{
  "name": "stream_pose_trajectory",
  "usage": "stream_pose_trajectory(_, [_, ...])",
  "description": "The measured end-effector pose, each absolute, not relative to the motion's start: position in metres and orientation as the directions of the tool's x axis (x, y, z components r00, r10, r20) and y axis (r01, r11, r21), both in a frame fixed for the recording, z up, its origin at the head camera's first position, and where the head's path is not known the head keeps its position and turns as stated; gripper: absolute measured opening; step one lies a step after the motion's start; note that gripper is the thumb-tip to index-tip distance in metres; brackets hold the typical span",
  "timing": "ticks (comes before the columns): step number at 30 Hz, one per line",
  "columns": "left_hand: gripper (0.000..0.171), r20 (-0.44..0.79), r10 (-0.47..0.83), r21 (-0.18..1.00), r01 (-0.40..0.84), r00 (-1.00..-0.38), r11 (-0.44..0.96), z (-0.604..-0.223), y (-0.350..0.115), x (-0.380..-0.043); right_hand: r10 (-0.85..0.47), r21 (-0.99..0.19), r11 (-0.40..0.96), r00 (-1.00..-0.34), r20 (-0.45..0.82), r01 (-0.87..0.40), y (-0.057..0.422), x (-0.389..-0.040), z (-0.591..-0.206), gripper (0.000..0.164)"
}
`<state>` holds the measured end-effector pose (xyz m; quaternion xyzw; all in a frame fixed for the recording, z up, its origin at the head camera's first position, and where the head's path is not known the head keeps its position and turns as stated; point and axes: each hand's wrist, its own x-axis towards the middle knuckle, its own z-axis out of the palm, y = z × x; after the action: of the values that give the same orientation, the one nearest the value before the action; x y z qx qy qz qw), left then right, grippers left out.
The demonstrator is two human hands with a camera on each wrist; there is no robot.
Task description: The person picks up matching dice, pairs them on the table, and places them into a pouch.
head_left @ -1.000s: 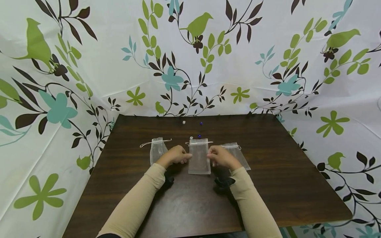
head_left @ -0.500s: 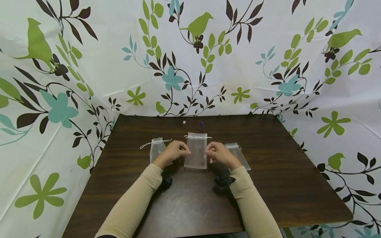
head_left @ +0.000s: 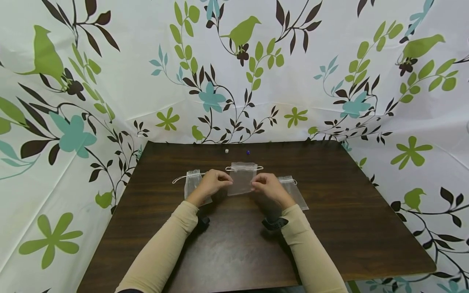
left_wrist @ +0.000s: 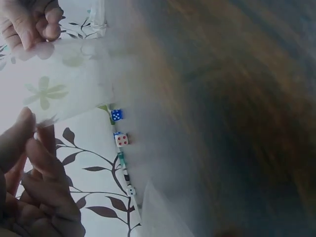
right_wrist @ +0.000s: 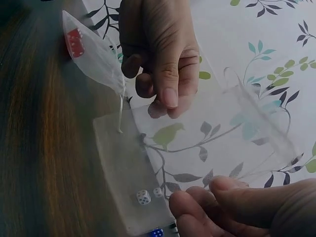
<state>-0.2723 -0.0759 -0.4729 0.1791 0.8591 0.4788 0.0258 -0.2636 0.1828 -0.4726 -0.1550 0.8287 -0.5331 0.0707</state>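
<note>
A sheer white drawstring bag [head_left: 242, 182] is held up off the table between my hands, its drawn cord at the top. My left hand [head_left: 211, 185] pinches its left side edge, and my right hand [head_left: 270, 188] pinches the right one. Through its mesh in the right wrist view, a white die [right_wrist: 143, 197] shows, with a blue die [right_wrist: 156, 232] at the bottom border. In the left wrist view, a blue die [left_wrist: 116, 114] and a white die with red pips [left_wrist: 121, 139] appear beyond the bag. Whether the bag contains anything is unclear.
A second sheer bag [head_left: 192, 183] lies behind my left hand; the right wrist view shows a red die [right_wrist: 76, 44] inside. Another bag [head_left: 294, 193] lies flat by my right hand. Farther back sit a white die [head_left: 226, 151] and a blue die [head_left: 248, 152], near the patterned cloth [head_left: 234, 101].
Both hands have moved the middle bag away from me and lifted it; its lower end now looks shorter and tilted. It hides the two nearer dice from the head view.
</note>
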Motion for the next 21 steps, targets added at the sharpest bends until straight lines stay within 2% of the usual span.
stream_pose_trajectory(4, [0.005, 0.138, 0.331, 0.799, 0.302, -0.934, 0.52, -0.475, -0.075, -0.272, -0.345, -0.886, 0.41, -0.936, 0.068, -0.216, 0.184, -0.263, -0.475, 0.011])
stream_pose_trajectory(10, [0.007, 0.136, 0.315, 0.716, 0.313, -0.939, 0.624, -0.479, -0.073, -0.271, -0.363, -0.818, 0.521, -0.931, 0.048, -0.245, 0.184, -0.261, -0.476, 0.014])
stream_pose_trajectory(15, [0.01, 0.027, 0.308, 0.687, 0.241, -0.951, 0.686, -0.479, -0.073, -0.267, -0.39, -0.788, 0.563, -0.921, 0.012, -0.249, 0.186, -0.264, -0.484, 0.015])
stream_pose_trajectory(21, [0.01, -0.075, 0.292, 0.639, 0.179, -0.954, 0.748, -0.477, -0.071, -0.263, -0.38, -0.798, 0.576, -0.922, -0.07, -0.177, 0.186, -0.266, -0.494, 0.016])
